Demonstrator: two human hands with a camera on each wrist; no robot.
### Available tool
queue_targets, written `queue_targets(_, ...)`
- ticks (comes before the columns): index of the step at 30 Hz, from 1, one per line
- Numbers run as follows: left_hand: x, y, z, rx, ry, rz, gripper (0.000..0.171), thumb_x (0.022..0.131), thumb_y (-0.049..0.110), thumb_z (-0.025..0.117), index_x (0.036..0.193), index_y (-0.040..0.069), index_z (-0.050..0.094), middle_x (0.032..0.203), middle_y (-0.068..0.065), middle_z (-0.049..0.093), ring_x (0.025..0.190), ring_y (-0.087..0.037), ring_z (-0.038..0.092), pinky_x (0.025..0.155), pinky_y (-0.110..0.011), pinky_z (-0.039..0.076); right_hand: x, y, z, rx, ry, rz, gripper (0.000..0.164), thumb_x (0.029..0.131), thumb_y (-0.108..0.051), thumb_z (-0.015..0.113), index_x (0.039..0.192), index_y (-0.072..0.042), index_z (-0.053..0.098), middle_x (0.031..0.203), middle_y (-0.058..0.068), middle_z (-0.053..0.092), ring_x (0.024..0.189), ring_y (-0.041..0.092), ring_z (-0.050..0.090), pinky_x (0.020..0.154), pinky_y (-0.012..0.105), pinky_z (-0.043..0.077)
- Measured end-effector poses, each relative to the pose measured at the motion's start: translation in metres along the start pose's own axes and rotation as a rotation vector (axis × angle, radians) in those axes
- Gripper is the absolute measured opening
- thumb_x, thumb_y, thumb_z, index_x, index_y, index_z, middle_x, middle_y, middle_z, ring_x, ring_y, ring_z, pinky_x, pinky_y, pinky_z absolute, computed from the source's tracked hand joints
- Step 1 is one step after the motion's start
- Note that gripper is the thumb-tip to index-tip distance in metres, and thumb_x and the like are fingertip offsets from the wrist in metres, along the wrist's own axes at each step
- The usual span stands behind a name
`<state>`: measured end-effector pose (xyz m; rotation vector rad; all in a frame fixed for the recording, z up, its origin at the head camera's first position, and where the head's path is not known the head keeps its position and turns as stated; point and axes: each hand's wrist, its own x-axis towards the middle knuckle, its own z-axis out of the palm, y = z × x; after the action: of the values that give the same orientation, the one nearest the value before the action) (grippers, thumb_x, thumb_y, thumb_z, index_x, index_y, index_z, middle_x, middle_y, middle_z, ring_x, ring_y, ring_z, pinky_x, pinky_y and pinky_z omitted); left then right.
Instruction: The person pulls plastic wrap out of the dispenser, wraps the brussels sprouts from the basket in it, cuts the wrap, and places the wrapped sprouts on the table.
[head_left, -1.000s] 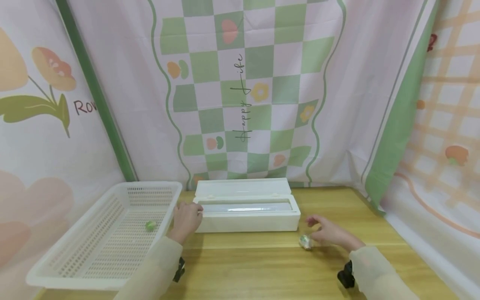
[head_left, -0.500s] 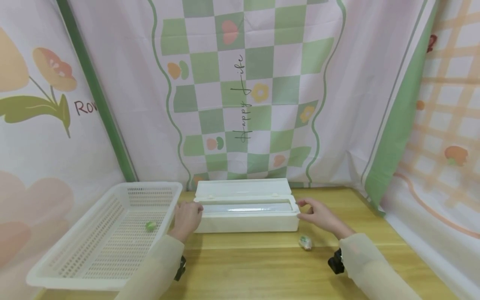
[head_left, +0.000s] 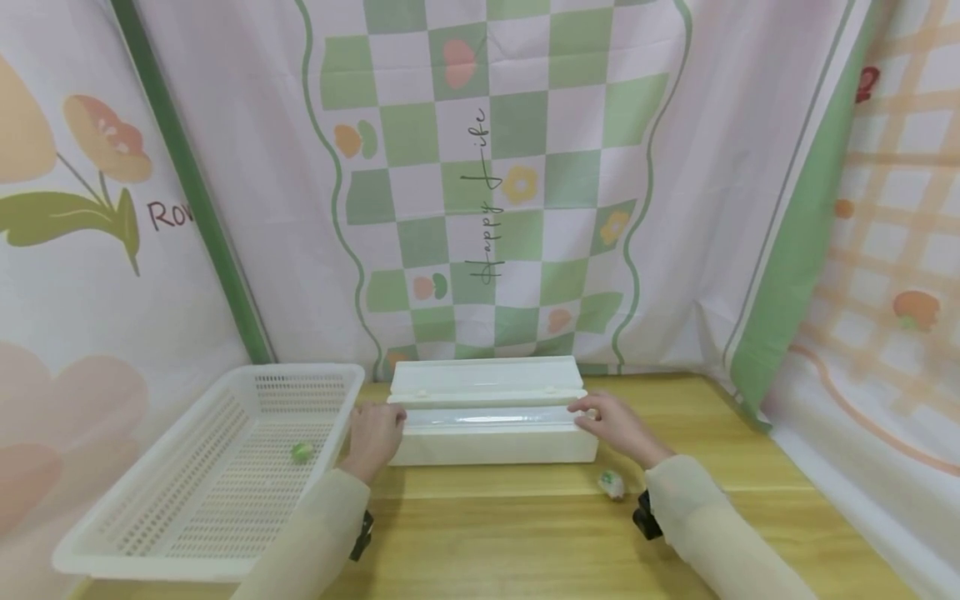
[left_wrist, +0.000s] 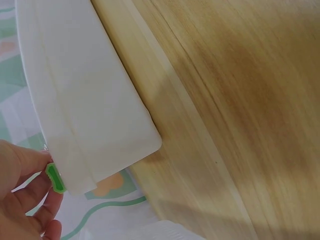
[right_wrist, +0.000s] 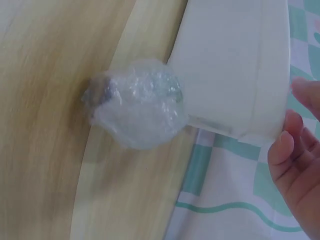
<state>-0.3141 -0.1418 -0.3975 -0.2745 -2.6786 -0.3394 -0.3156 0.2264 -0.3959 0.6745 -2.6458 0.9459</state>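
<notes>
Smooth plastic box (head_left: 495,447); glossy film (head_left: 487,417)

Passage: wood-grain surface (head_left: 487,533) before the white box (head_left: 491,447), between the sleeves (head_left: 720,521). Obstacles: raised lid (head_left: 487,375) behind; perforated basket (head_left: 150,567) left; film-wrapped bundle (head_left: 611,485) near the right corner.

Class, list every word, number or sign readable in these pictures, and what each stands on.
"Happy Life": back curtain, written sideways.
"Ro": left curtain; the next letter is cut off.
Red mark on the right curtain: unreadable.
White box, wrapped bundle: no lettering legible.

sleeves (head_left: 716,529): long, cream, plain | wrist mounts (head_left: 647,515): black, small
</notes>
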Motion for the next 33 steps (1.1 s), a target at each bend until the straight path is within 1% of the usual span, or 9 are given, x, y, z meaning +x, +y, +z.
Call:
queue_targets(2, 0.0005, -0.0005, 0.0010, -0.002, 0.001, 0.000, 0.010, 0.083, 0.010, 0.065, 0.091, 0.009, 0.071, 0.089, -0.006, 0.068, 0.081, -0.027, 0.057, 0.069, -0.037, 0.039, 0.0027, -0.0009, 0.0017, -0.017, -0.003, 0.029, 0.014, 0.085, -0.001, 0.061, 0.098, 0.003, 0.066, 0.096, 0.015, 0.056, 0.080, 0.026, 0.054, 0.067, 0.039, 0.049)
queue_targets(4, 0.0009, -0.0008, 0.0016, -0.004, 0.000, 0.000, 0.010, 0.084, 0.010, 0.065, 0.092, 0.009, 0.071, 0.089, -0.007, 0.068, 0.080, -0.027, 0.056, 0.069, -0.037, 0.038, 0.0044, -0.0017, 0.0032, -0.037, 0.003, 0.048, 0.011, 0.085, -0.002, 0.061, 0.095, 0.001, 0.067, 0.090, 0.009, 0.056, 0.078, 0.024, 0.054, 0.065, 0.037, 0.048)
queue_targets(6, 0.0013, -0.0012, 0.0023, -0.006, 0.002, 0.000, 0.011, 0.084, 0.010, 0.065, 0.092, 0.009, 0.070, 0.088, -0.006, 0.068, 0.079, -0.027, 0.056, 0.068, -0.036, 0.038, 0.0053, -0.0024, 0.0042, -0.056, 0.018, 0.046, 0.008, 0.085, -0.002, 0.061, 0.091, 0.000, 0.068, 0.083, 0.005, 0.055, 0.074, 0.020, 0.052, 0.063, 0.033, 0.047)
queue_targets(9, 0.0014, -0.0016, 0.0026, -0.005, 0.009, 0.003, 0.012, 0.083, 0.009, 0.065, 0.094, 0.009, 0.070, 0.086, -0.006, 0.068, 0.076, -0.026, 0.056, 0.067, -0.036, 0.038, 0.0059, -0.0027, 0.0054, -0.065, 0.045, 0.034, 0.006, 0.086, -0.002, 0.062, 0.087, -0.001, 0.068, 0.078, 0.002, 0.054, 0.070, 0.016, 0.050, 0.059, 0.030, 0.045)
queue_targets(12, 0.0013, -0.0018, 0.0031, 0.002, 0.020, 0.009, 0.012, 0.083, 0.008, 0.065, 0.093, 0.010, 0.070, 0.086, -0.006, 0.068, 0.076, -0.026, 0.055, 0.067, -0.036, 0.037, 0.0066, -0.0025, 0.0061, -0.055, 0.064, 0.038, 0.007, 0.087, -0.003, 0.061, 0.087, -0.001, 0.067, 0.078, 0.002, 0.057, 0.068, 0.015, 0.050, 0.058, 0.029, 0.044)
queue_targets(15, 0.0012, -0.0023, 0.0041, 0.005, 0.031, 0.014, 0.010, 0.083, 0.008, 0.065, 0.091, 0.010, 0.071, 0.087, -0.006, 0.068, 0.077, -0.027, 0.056, 0.068, -0.037, 0.038, 0.0076, -0.0016, 0.0068, -0.036, 0.072, 0.061, 0.008, 0.088, -0.004, 0.059, 0.089, 0.000, 0.066, 0.079, 0.003, 0.060, 0.068, 0.015, 0.051, 0.058, 0.029, 0.044)
queue_targets(23, 0.0011, -0.0031, 0.0054, -0.042, 0.084, 0.038, 0.007, 0.080, 0.005, 0.068, 0.086, 0.008, 0.070, 0.091, -0.011, 0.066, 0.079, -0.029, 0.058, 0.068, -0.037, 0.040, 0.0085, -0.0018, 0.0086, -0.002, 0.100, 0.093, 0.009, 0.090, -0.002, 0.056, 0.091, 0.002, 0.064, 0.082, 0.005, 0.063, 0.071, 0.017, 0.055, 0.062, 0.032, 0.047)
queue_targets(28, 0.0005, -0.0034, 0.0054, -0.029, 0.094, 0.044, 0.006, 0.081, 0.007, 0.067, 0.086, 0.010, 0.070, 0.085, -0.008, 0.064, 0.073, -0.025, 0.056, 0.065, -0.035, 0.039, 0.0081, -0.0012, 0.0093, 0.046, 0.109, 0.128, 0.011, 0.091, -0.003, 0.054, 0.091, 0.002, 0.064, 0.077, 0.003, 0.062, 0.069, 0.017, 0.056, 0.060, 0.030, 0.047)
queue_targets(33, 0.0001, -0.0039, 0.0053, -0.027, 0.103, 0.033, 0.006, 0.081, 0.009, 0.068, 0.086, 0.011, 0.070, 0.080, -0.006, 0.065, 0.070, -0.023, 0.055, 0.065, -0.035, 0.038, 0.0079, -0.0008, 0.0099, 0.051, 0.107, 0.147, 0.012, 0.092, -0.004, 0.053, 0.092, 0.002, 0.063, 0.078, 0.003, 0.063, 0.072, 0.019, 0.058, 0.061, 0.031, 0.047)
